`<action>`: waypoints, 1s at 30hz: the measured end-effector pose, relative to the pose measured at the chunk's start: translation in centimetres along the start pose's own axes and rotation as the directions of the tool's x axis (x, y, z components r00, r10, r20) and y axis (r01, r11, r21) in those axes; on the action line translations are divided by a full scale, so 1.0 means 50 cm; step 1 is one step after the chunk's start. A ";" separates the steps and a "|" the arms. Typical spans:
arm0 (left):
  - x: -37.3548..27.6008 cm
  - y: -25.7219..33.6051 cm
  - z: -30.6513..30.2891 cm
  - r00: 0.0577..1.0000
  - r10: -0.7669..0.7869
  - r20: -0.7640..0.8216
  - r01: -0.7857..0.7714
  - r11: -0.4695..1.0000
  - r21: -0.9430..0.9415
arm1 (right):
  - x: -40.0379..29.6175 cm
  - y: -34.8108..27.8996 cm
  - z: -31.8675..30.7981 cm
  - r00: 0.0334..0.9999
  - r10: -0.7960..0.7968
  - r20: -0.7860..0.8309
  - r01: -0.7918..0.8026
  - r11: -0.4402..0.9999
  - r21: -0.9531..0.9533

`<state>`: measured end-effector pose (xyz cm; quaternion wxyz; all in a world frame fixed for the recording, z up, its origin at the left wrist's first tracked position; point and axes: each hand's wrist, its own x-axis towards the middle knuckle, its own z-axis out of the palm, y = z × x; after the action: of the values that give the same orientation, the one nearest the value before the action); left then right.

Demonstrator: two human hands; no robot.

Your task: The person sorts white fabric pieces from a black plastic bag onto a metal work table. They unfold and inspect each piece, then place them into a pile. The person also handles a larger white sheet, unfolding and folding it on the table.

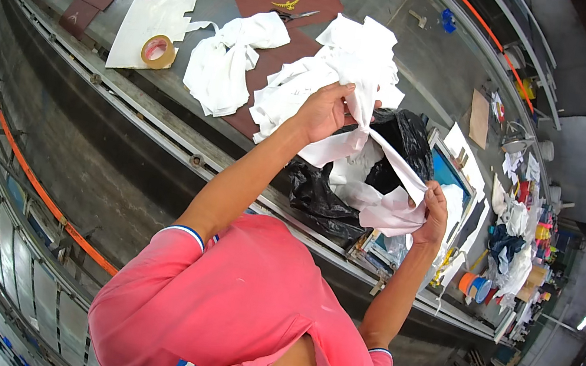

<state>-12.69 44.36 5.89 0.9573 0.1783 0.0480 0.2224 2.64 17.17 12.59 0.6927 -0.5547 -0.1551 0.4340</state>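
A knotted white cloth strip (396, 159) is stretched between my two hands. My left hand (327, 110) pinches its upper part beside the knot, and some of those fingers are hidden behind the cloth. On the other side, my right hand (433, 213) grips the far end, where the cloth hangs in loose folds. Below the strip, a black plastic bag (319, 195) gapes, with white pieces inside. Just past my left hand lies a heap of white cloth pieces (292, 90). A second white bundle (218, 77), tied at its middle, rests farther left.
Maroon fabric panels (270, 64) lie under the heaps, with scissors (294, 15) on one. A tape roll (157, 51) sits on a white board (144, 21). Framed screens (455, 166) stand right of the bag. A metal rail (139, 116) edges the table; tubs (475, 287) and clutter lie far right.
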 end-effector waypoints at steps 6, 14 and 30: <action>0.001 0.016 -0.004 0.997 0.030 -0.073 -0.020 0.991 0.134 | 0.003 0.015 -0.006 0.996 0.013 -0.088 -0.009 0.999 0.051; 0.014 0.039 -0.021 0.962 0.068 -0.263 0.027 0.940 0.341 | 0.002 0.030 -0.008 0.997 0.030 -0.071 -0.025 0.998 0.066; -0.020 -0.064 -0.096 0.901 -0.420 -0.106 0.433 0.862 0.265 | 0.094 0.006 -0.009 0.970 -0.121 -0.210 0.042 0.936 -0.349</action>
<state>-13.10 42.76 0.25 0.9460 0.2930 0.1387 0.0000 5.52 20.53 10.93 0.6167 -0.7057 -0.1703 0.3045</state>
